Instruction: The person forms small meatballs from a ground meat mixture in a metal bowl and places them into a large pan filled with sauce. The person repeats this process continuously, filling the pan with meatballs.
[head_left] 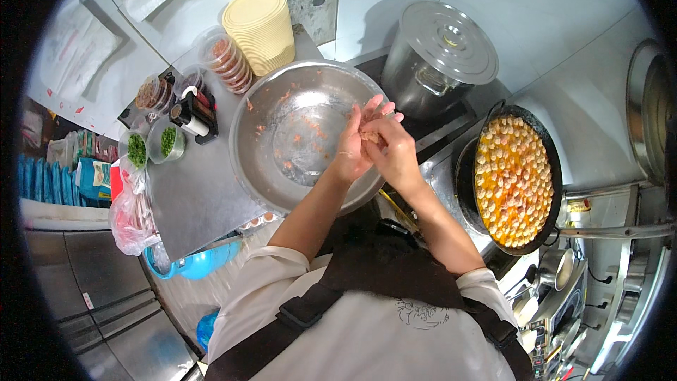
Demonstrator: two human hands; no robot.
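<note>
Above the right side of a wide steel bowl (255, 152), my hands meet around a small lump of raw minced meat (371, 137). My left hand (350, 157) cups the lump in its palm, its fingers extended upward. The bent fingers of my right hand (397, 149) press into the same lump from the right. Scraps of pinkish mince cling to the bowl's bottom and wall. To the right, many small pale meatballs (511, 183) float in orange-yellow liquid inside a large black pan (558, 169).
A tall lidded steel pot (446, 49) stands behind the bowl on the right. Stacked cream containers (262, 32) and lidded tubs of reddish food (227, 63) stand at the back left. Tubs of chopped greens (168, 141) sit on the steel counter (194, 190). A blue gas cylinder (204, 262) is below.
</note>
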